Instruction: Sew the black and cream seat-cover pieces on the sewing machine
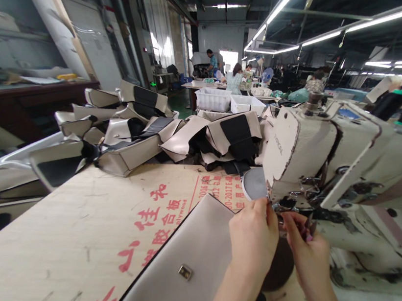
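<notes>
My left hand (254, 237) rests over the right edge of a grey leatherette panel (166, 278), which has a small metal clasp (185, 272). Its fingertips pinch at the presser foot (281, 205) of a cream industrial sewing machine (345, 151), but what they hold is too small to tell. My right hand (309, 259) is close beside it, shut on small pink-handled thread snips (309, 230). Both hands are just in front of the machine head. The panel lies on a plywood tabletop (86, 234) printed with red characters.
A heap of cut beige and black panels (169, 135) rises behind the tabletop, beside a round grey disc (254, 183). White plastic crates (213, 99) stand beyond. Co-workers (234, 79) sit at benches farther back, and a dark wooden shelf (23, 95) runs along the left wall.
</notes>
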Demonstrator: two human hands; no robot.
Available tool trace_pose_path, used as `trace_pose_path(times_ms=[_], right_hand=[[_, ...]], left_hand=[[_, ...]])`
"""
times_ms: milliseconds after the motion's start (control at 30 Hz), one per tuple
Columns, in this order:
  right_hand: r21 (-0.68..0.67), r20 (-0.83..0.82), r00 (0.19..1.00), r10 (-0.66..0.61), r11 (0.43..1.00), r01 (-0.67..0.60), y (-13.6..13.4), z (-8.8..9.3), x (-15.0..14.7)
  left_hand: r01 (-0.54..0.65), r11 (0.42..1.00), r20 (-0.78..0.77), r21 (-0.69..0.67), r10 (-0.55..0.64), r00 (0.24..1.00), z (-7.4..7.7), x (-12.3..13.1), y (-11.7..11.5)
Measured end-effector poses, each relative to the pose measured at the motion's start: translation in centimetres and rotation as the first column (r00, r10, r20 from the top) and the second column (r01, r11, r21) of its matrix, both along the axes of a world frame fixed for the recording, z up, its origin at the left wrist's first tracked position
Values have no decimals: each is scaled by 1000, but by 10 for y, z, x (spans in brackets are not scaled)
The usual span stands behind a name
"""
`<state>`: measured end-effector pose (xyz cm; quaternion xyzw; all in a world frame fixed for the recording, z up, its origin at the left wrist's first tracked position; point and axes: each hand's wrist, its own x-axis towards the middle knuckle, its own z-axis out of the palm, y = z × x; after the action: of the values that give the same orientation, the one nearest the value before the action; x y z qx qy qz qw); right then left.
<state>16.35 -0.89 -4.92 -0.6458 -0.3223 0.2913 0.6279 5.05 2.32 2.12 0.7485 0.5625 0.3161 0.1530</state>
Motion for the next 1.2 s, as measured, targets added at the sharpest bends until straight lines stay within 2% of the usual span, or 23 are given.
trace_pose_path(times_ms=[200, 367, 433, 767, 900, 967, 1033, 1100, 1133, 1200], right_hand=[[8, 74, 997, -26, 1000, 26, 3, 6, 2], [-12, 370, 929, -11, 1000, 16, 12, 11, 2], [-8, 437, 899, -20, 1000, 26, 15, 13, 1], [43, 477, 877, -56, 998, 40, 21, 18, -3], [72, 443, 894, 69, 991, -112, 11, 16, 6], [38, 437, 872, 220, 964, -263, 2, 16, 13], [-38, 391, 814, 430, 891, -452, -6, 16, 21], [-96, 317, 767, 558, 823, -559, -11, 16, 26], [-113, 298, 763, 573, 815, -568, -13, 16, 28], [-130, 323, 778, 538, 840, -527, -11, 16, 29]], left_hand=[[15, 1000, -31, 11, -14, 999, -1, 2, -1], [38, 999, -40, 3, -37, 999, -2, 1, 3], [44, 999, -55, -1, -44, 997, -2, 0, 4], [62, 997, -127, 43, -56, 990, -4, 1, 5], [47, 962, 9, 270, -52, 999, -9, -11, 0], [116, 923, 31, 367, -137, 990, -15, -18, -6], [322, 884, -40, 339, -328, 944, -22, -23, -14], [492, 842, -96, 221, -483, 870, -31, -24, -18], [516, 841, -84, 164, -509, 857, -35, -23, -18], [475, 876, -10, 88, -476, 879, -42, -20, -15]])
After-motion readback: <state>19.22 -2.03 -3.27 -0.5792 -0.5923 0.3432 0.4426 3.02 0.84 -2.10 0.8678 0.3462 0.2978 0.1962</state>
